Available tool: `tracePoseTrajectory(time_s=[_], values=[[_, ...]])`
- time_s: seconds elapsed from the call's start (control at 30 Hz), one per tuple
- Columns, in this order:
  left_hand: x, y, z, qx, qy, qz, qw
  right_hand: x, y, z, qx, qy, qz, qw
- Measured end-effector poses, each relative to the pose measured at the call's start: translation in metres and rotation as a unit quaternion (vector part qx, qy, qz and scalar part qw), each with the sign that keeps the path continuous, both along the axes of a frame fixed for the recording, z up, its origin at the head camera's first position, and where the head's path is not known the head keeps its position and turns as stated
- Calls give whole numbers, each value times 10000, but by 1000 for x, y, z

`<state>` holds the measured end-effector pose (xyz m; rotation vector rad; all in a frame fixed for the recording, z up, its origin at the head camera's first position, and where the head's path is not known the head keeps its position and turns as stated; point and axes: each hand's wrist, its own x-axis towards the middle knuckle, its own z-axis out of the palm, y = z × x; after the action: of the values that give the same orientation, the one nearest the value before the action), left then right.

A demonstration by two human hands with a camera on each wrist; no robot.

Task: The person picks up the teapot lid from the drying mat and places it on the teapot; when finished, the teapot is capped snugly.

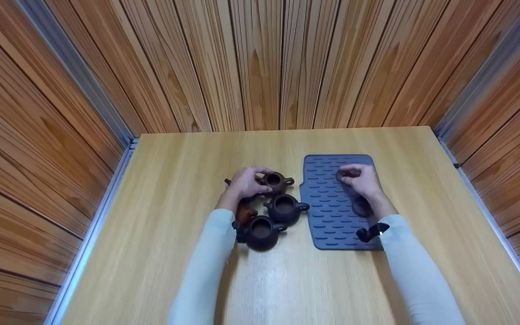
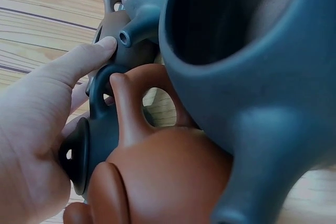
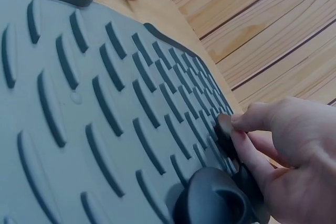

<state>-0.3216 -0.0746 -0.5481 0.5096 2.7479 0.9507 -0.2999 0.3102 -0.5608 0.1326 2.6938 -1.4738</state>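
My left hand [image 1: 247,183] grips a small brown teapot [image 1: 279,185] at the back of a cluster; in the left wrist view the thumb lies against its side. That teapot has no lid on. Beneath the hand are a reddish-brown teapot [image 2: 173,174] and a dark lidded teapot [image 2: 102,129], both partly hidden in the head view. Two open dark teapots [image 1: 295,214] stand nearer me. On the right, my right hand [image 1: 364,181] pinches a small brown lid [image 3: 224,127], tilted at the grey mat's surface. Another dark lid [image 3: 207,195] lies on the mat close to the wrist.
The grey ribbed mat [image 1: 327,225] lies right of the teapots on the wooden table [image 1: 174,180]. Wood-panel walls [image 1: 260,67] rise at the back and both sides, with metal rails [image 1: 118,187] along the side edges.
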Motion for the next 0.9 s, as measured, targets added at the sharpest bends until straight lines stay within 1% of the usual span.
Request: tracePoseTrajectory(time_s=[0.1,0.27,0.43,0.53,0.67,0.9], values=[[-1,0,0,1,-3,-14,10000,-1,0,-1,-4,-10,-33,10000],[0,-1,0,28,10,-6,10000,0,-1,-4,-43,149,-152,9998],[1,-1,-1,35,6,20,10000,1,-3,-6,226,385,-108,9989],[2,-1,-1,57,18,16,10000,3,-3,-6,391,423,-96,9983],[1,0,-2,71,14,13,10000,5,-3,-6,444,407,-81,9982],[1,0,-1,50,-36,52,10000,6,-2,-8,533,558,-48,9970]])
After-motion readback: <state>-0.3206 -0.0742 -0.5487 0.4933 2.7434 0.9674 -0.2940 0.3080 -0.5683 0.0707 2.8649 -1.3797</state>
